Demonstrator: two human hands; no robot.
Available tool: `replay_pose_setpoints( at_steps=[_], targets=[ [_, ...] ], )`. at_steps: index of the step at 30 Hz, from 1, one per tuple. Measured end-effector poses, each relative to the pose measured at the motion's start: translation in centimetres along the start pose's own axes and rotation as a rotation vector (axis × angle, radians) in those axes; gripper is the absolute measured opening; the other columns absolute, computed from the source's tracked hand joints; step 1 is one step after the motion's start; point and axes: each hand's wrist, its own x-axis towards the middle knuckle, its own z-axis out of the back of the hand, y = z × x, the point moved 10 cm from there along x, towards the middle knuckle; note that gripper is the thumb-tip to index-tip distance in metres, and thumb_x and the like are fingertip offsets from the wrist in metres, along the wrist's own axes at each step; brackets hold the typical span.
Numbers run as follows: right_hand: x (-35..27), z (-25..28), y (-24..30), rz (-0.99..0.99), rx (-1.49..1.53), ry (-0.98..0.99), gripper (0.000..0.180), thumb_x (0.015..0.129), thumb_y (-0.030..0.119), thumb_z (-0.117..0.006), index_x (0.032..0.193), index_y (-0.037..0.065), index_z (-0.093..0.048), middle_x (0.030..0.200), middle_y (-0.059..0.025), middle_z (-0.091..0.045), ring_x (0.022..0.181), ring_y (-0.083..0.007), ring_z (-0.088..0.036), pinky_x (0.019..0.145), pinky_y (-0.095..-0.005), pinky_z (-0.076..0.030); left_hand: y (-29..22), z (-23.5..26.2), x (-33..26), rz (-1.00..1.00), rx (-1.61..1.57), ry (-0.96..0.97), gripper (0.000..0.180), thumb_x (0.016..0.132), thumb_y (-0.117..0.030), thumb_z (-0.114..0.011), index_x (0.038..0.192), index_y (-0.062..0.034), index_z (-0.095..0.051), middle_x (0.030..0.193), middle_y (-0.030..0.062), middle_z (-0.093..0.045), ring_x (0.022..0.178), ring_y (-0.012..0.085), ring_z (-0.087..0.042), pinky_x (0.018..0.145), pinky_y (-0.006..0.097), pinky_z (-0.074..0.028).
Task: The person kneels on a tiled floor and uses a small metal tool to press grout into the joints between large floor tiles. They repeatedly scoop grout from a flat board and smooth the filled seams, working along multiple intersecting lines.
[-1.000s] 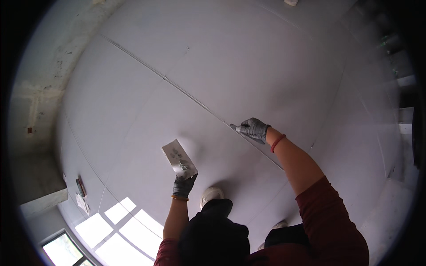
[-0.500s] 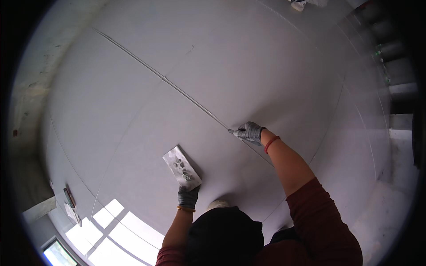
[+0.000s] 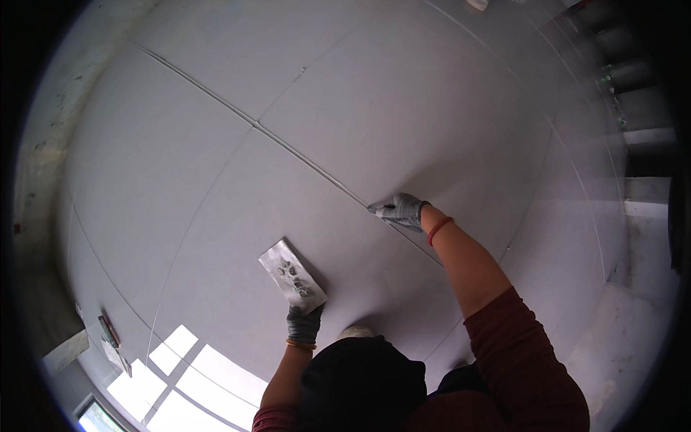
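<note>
Shifted slightly down-left along ceiling joint (image 3: 288,147) since half second ago: right hand (image 3: 400,210), gloved, pressed against seam, grip on small tool unclear. Left hand (image 3: 303,323) clamped on mud tray (image 3: 291,276), held just below ceiling board (image 3: 403,101). Hands well apart.

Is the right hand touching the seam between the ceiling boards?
Touching. The head view shows the right hand pressed on the seam, with no gap visible.
</note>
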Motion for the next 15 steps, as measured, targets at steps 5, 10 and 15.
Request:
replay_pose_setpoints(
  at_steps=[5, 10, 15],
  targets=[
    [0.3, -0.1, -0.2, -0.105, 0.078, 0.013, 0.031, 0.089, 0.021, -0.062, 0.118, 0.008, -0.065, 0.102, -0.0043, -0.07, 0.091, -0.0086, -0.061, 0.084, -0.0245, -0.048, 0.7, -0.2, 0.2, 0.088, -0.324, 0.104, 0.056, 0.088, -0.019, -0.064, 0.134, -0.0015, -0.039, 0.134, 0.0123, -0.048, 0.122, 0.0232, -0.048, 0.101, 0.035, -0.042],
    [0.6, 0.9, -1.0, -0.101, -0.136, -0.034, 0.03, 0.087, 0.03, -0.064, 0.105, 0.007, -0.069, 0.087, -0.0039, -0.07, 0.076, -0.0129, -0.061, 0.076, -0.0306, -0.049, -1.3, 1.0, 0.3, -0.181, 0.732, -0.026, 0.051, 0.086, -0.018, -0.066, 0.13, -0.0022, -0.045, 0.126, 0.0109, -0.056, 0.116, 0.0215, -0.054, 0.098, 0.033, -0.045],
    [1.7, 1.2, -3.6, -0.098, -0.314, -0.07, 0.044, 0.081, 0.047, -0.064, 0.074, 0.004, -0.067, 0.07, -0.0087, -0.066, 0.066, -0.0198, -0.059, 0.069, -0.036, -0.048, -0.8, 1.4, 1.0, -0.118, 0.462, 0.041, 0.05, 0.084, -0.018, -0.063, 0.129, -0.0018, -0.046, 0.129, 0.0135, -0.053, 0.117, 0.026, -0.051, 0.1, 0.038, -0.042]
  ],
)
